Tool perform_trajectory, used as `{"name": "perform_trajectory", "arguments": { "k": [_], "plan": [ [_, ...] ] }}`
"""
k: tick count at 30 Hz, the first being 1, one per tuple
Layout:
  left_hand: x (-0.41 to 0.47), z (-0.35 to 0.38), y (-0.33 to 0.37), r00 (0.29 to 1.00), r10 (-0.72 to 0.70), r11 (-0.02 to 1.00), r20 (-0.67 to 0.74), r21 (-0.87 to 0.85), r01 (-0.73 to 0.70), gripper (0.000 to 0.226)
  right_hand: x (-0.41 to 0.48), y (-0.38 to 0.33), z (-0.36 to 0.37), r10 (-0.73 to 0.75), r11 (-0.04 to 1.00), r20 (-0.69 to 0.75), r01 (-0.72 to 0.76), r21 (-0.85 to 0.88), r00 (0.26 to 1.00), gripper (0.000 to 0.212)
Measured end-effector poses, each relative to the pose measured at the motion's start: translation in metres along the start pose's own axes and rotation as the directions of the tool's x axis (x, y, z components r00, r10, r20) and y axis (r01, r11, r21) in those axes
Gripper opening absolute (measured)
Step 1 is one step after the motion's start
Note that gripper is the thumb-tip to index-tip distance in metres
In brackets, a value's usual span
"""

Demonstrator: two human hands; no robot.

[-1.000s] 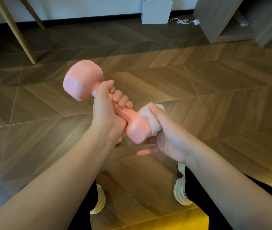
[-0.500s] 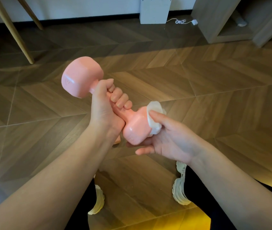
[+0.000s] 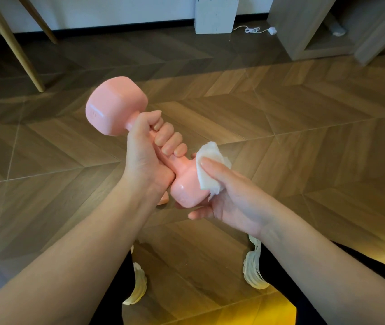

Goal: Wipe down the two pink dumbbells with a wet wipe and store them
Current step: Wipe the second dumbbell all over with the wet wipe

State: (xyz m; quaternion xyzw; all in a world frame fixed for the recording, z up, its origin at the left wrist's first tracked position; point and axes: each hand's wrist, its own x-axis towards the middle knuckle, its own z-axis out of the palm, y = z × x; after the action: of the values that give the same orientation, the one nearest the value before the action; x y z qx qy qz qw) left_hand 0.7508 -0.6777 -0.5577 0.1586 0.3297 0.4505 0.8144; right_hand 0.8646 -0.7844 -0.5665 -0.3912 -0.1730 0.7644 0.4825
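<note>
One pink dumbbell (image 3: 116,106) is held in the air above the wooden floor, tilted with one head up at the left and the other head down near the middle. My left hand (image 3: 148,156) is wrapped around its handle. My right hand (image 3: 231,195) presses a folded white wet wipe (image 3: 210,165) against the right side of the lower head, thumb on top of the wipe and fingers under the head. A second dumbbell is not in view.
A wooden floor (image 3: 304,137) lies below. Light wooden chair legs (image 3: 20,52) stand at the far left. A white box (image 3: 215,14) and a white cable (image 3: 254,30) sit by the wall. A wooden open cabinet (image 3: 308,31) is at the far right. My white shoes (image 3: 254,270) are below.
The wipe has slid from the top of the lower head round to its right side, and the dumbbell has turned slightly in my left hand.
</note>
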Motion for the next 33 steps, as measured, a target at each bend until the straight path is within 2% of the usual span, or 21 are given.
{"name": "perform_trajectory", "arguments": {
  "k": [4,6,8,10,11,13,14,15,17,19,21,24,26,28,30,31,33],
  "plan": [
    [0.002,0.002,-0.001,0.998,0.007,0.999,-0.060,0.054,-0.004,0.030,0.005,0.004,0.002,-0.115,0.990,-0.070,0.108,-0.096,0.991,0.059],
    [0.003,0.002,-0.004,0.990,-0.008,0.998,-0.142,0.059,0.017,0.027,0.002,0.002,-0.001,-0.190,0.957,-0.066,0.169,-0.234,0.980,0.054],
    [0.004,0.002,-0.005,0.972,-0.029,0.999,-0.235,0.025,0.036,0.029,0.000,0.005,-0.005,-0.211,0.904,-0.048,0.177,-0.388,0.976,0.059],
    [0.005,0.000,-0.006,0.957,-0.022,1.000,-0.290,0.008,0.025,0.032,0.001,0.007,-0.003,-0.239,0.865,-0.027,0.200,-0.460,0.971,0.060],
    [0.005,0.000,-0.005,0.956,-0.014,1.000,-0.294,0.009,0.017,0.033,0.004,0.008,0.001,-0.285,0.844,-0.024,0.239,-0.481,0.958,0.050],
    [0.006,0.001,-0.004,0.963,0.000,1.000,-0.268,0.016,0.004,0.033,0.010,0.008,0.007,-0.386,0.816,-0.067,0.307,-0.489,0.920,0.016],
    [0.007,0.001,-0.003,0.967,0.006,1.000,-0.256,0.020,-0.001,0.033,0.012,0.007,0.008,-0.426,0.807,-0.099,0.329,-0.490,0.899,0.015],
    [0.008,0.001,-0.003,0.967,0.012,1.000,-0.253,0.024,-0.006,0.033,0.012,0.006,0.009,-0.423,0.822,-0.134,0.317,-0.474,0.896,0.019],
    [0.009,0.000,-0.001,0.965,0.017,1.000,-0.261,0.019,-0.013,0.032,0.010,0.004,0.002,-0.288,0.891,-0.141,0.211,-0.402,0.947,0.037],
    [0.009,-0.001,0.001,0.963,0.013,1.000,-0.270,-0.006,-0.015,0.032,0.002,0.003,-0.007,-0.217,0.866,-0.023,0.182,-0.465,0.976,0.051],
    [0.008,-0.003,0.001,0.960,0.006,1.000,-0.281,-0.018,-0.011,0.033,-0.002,0.002,-0.008,-0.215,0.816,0.029,0.196,-0.543,0.976,0.058],
    [0.003,-0.003,-0.003,0.959,-0.001,1.000,-0.282,-0.001,0.000,0.031,0.002,0.012,-0.001,-0.307,0.835,0.010,0.275,-0.476,0.952,0.049],
    [0.002,-0.001,-0.006,0.963,0.002,1.000,-0.269,0.009,0.001,0.030,0.008,0.016,0.007,-0.396,0.834,-0.096,0.314,-0.454,0.913,0.043],
    [0.002,0.003,-0.007,0.967,0.017,0.999,-0.254,0.034,-0.009,0.031,0.011,0.015,0.011,-0.395,0.865,-0.228,0.277,-0.418,0.890,0.034],
    [0.003,0.005,-0.006,0.973,0.037,0.998,-0.228,0.053,-0.026,0.032,0.011,0.009,0.006,-0.287,0.921,-0.308,0.172,-0.350,0.907,0.031],
    [0.003,0.005,-0.006,0.975,0.043,0.998,-0.217,0.053,-0.032,0.032,0.009,0.005,0.001,-0.185,0.952,-0.296,0.096,-0.291,0.937,0.040],
    [0.003,0.004,-0.004,0.980,0.040,0.999,-0.196,0.041,-0.032,0.032,0.003,0.001,-0.006,-0.007,0.983,-0.158,-0.022,-0.180,0.987,0.059]
  ]
}}
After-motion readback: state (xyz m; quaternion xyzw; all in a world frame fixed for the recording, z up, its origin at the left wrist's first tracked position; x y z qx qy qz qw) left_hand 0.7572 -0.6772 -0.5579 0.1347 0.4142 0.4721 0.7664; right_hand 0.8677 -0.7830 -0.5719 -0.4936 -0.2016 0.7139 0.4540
